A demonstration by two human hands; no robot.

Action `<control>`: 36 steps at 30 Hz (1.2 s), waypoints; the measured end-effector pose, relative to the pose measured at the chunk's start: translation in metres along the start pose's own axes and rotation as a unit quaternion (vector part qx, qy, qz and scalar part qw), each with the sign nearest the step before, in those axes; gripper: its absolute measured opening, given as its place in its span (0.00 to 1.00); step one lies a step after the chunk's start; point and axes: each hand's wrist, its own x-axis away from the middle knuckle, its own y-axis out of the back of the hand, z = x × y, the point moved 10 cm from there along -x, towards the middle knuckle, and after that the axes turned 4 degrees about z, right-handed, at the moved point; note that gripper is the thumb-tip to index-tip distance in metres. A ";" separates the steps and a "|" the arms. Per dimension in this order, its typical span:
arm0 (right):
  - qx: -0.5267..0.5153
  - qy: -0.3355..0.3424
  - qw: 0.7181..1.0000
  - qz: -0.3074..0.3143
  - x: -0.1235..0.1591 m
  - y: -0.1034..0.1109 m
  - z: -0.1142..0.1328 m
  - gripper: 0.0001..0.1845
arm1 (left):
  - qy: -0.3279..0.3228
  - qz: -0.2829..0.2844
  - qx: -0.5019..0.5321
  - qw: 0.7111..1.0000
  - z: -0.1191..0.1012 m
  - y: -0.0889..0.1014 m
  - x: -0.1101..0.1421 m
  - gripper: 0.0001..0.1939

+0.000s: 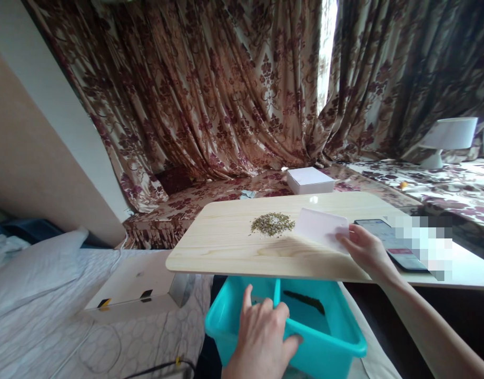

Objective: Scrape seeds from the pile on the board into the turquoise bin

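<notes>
My right hand (pixel 364 247) pinches the near right corner of a thin white rectangular card (pixel 318 227), tilted over the wooden tabletop (pixel 218 247). The card's left edge is beside a loose pile of small green and pale grains (pixel 272 223). Below the table's near edge is a turquoise two-compartment bin (pixel 344 337). My left hand (pixel 263 326) grips it near the divider, with the index finger raised and the thumb to the right. Dark green matter (pixel 305 301) lies in the bin's right compartment. My left hand hides much of the left compartment's contents.
A phone (pixel 384 245) lies on the table, right of my right wrist. Behind the table sits a white box (pixel 310 180). A larger white box (pixel 142 284) rests on the bed at the left. At far right stands a lamp (pixel 449 137); patterned curtains (pixel 210 89) hang behind.
</notes>
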 end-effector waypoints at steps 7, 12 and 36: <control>0.043 -0.005 0.999 0.009 -0.004 -0.012 -0.007 0.08 | -0.017 0.034 0.002 0.999 -0.029 -0.012 -0.007 0.13; -0.025 -0.003 0.997 0.067 -0.001 -0.030 -0.003 0.10 | -0.017 0.030 0.006 0.999 -0.031 -0.009 -0.007 0.14; -0.066 0.045 0.995 0.054 0.008 -0.028 0.020 0.14 | -0.003 0.035 0.018 0.999 -0.029 -0.012 -0.006 0.13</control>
